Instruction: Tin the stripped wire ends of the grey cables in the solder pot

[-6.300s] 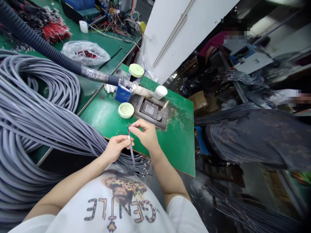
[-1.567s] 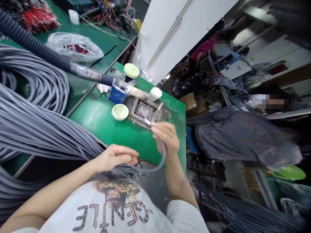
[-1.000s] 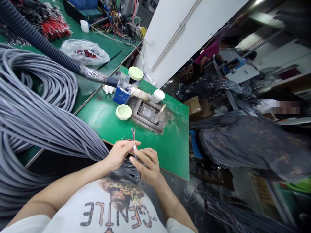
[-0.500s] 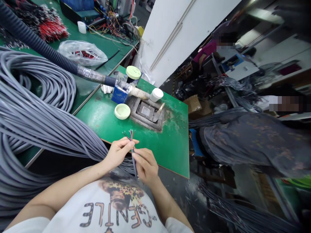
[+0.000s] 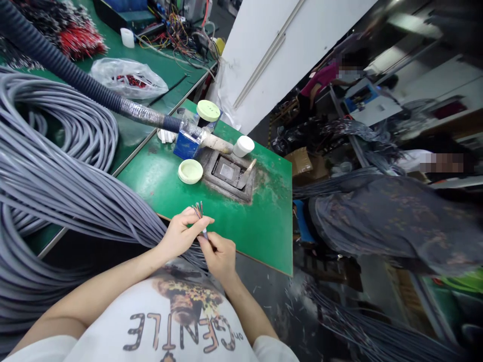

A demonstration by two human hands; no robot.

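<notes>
Over the near edge of a green desk [image 5: 269, 236], a person steadies the end of a gray cable [image 5: 205, 234] in both hands. The left hand [image 5: 183, 231] pinches thumb to fingers where the thin colored wires [image 5: 198, 209] emerge; the right hand [image 5: 221, 254] grips just below, its fingers drawn together, their exact hold partly hidden. Careful work here likely calls for bracing the sheath low against twisting, pressing the strands only lightly, and leaving every tip level, none bent beneath the thumb.
</notes>
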